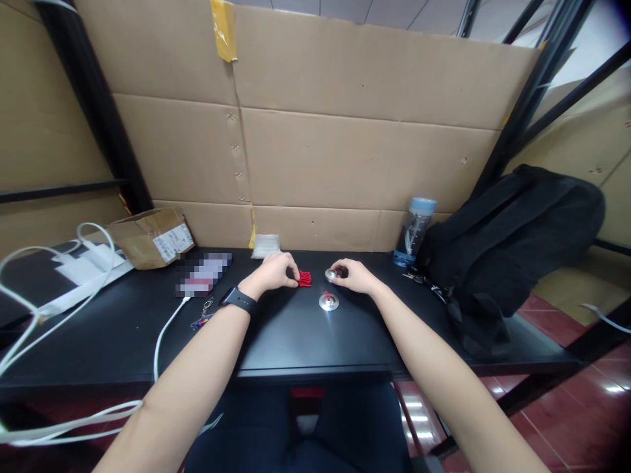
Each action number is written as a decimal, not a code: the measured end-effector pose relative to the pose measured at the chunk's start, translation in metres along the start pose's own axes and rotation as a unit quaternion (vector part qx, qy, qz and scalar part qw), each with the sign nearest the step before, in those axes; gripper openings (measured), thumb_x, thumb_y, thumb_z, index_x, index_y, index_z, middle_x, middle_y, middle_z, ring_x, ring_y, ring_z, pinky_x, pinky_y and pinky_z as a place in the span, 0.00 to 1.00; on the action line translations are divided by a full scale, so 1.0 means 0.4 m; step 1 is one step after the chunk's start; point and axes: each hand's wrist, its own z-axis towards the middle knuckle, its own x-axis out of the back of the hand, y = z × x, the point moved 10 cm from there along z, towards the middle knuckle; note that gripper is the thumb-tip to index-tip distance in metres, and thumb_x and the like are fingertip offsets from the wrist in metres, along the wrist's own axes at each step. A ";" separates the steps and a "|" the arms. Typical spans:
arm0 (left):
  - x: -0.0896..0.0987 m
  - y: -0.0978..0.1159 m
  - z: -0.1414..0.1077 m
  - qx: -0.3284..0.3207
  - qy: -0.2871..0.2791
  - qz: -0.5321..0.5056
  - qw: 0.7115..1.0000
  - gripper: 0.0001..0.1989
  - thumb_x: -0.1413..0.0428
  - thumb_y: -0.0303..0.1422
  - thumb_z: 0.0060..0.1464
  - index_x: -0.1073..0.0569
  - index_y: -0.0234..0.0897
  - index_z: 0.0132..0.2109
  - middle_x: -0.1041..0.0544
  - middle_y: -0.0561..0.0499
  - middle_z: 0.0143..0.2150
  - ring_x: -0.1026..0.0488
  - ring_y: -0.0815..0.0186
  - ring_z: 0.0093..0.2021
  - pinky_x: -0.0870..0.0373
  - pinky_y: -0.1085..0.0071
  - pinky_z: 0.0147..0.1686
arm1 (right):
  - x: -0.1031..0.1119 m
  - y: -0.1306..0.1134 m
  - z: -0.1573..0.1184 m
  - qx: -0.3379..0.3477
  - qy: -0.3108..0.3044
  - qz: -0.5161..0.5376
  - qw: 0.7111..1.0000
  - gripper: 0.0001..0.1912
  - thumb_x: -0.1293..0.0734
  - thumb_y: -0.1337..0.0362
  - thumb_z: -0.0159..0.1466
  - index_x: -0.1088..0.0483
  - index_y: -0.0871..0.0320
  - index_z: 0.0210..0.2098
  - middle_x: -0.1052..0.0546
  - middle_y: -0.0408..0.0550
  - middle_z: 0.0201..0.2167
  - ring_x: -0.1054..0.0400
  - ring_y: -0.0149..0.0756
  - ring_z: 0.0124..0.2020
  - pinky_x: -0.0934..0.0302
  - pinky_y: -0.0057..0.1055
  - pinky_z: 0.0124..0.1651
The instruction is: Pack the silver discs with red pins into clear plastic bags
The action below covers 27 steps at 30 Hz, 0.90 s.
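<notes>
My left hand, with a dark watch on the wrist, pinches the edge of a small bundle of red cord lying on the black table. To its right, my right hand has its thumb and fingers closed on a small silver cymbal, tilted at the tabletop. Just in front of that one lies a second small cymbal, flat, with a bit of red cord at its centre. Whether cord is attached to the held cymbal is hard to make out.
At the right stand a water bottle and a black backpack, with keys beside them. A phone on a white cable, a keychain and an opened cardboard package lie left. Behind is a cardboard wall.
</notes>
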 end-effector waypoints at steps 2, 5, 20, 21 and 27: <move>-0.006 0.029 0.000 -0.026 -0.016 0.003 1.000 0.07 0.31 0.34 0.44 0.15 0.48 0.35 0.22 0.51 0.41 0.26 0.59 0.44 0.38 0.67 0.43 | 0.000 -0.003 0.000 0.000 -0.001 -0.005 1.000 0.15 0.25 0.68 0.56 0.23 0.56 0.44 0.19 0.49 0.43 0.25 0.39 0.43 0.34 0.34 0.50; -0.011 0.047 0.000 -0.020 -0.021 0.041 0.999 0.08 0.31 0.36 0.46 0.15 0.52 0.37 0.25 0.51 0.42 0.29 0.57 0.47 0.39 0.65 0.45 | -0.002 -0.006 0.001 0.002 -0.001 -0.005 1.000 0.15 0.25 0.68 0.57 0.23 0.56 0.45 0.19 0.49 0.44 0.25 0.39 0.43 0.35 0.34 0.50; -0.029 0.074 -0.007 -0.042 -0.026 0.002 0.999 0.05 0.31 0.36 0.46 0.15 0.52 0.34 0.27 0.50 0.42 0.33 0.56 0.47 0.43 0.62 0.48 | -0.006 0.004 0.005 -0.002 0.018 0.021 1.000 0.25 0.24 0.67 0.55 0.27 0.56 0.51 0.20 0.51 0.47 0.24 0.40 0.47 0.33 0.38 0.53; -0.032 0.078 -0.006 -0.049 -0.025 0.000 0.998 0.04 0.31 0.36 0.47 0.15 0.52 0.33 0.28 0.50 0.42 0.34 0.57 0.46 0.43 0.62 0.48 | -0.007 0.005 0.006 -0.001 0.017 0.020 1.000 0.25 0.24 0.67 0.55 0.27 0.56 0.51 0.20 0.51 0.46 0.24 0.40 0.47 0.33 0.38 0.53; -0.048 0.125 -0.008 -0.106 -0.014 0.024 0.994 0.03 0.36 0.35 0.55 0.18 0.46 0.32 0.26 0.49 0.44 0.34 0.57 0.48 0.43 0.63 0.47 | 0.002 0.018 0.006 -0.010 0.018 0.031 0.999 0.23 0.25 0.68 0.53 0.26 0.57 0.49 0.19 0.49 0.43 0.25 0.37 0.43 0.33 0.36 0.51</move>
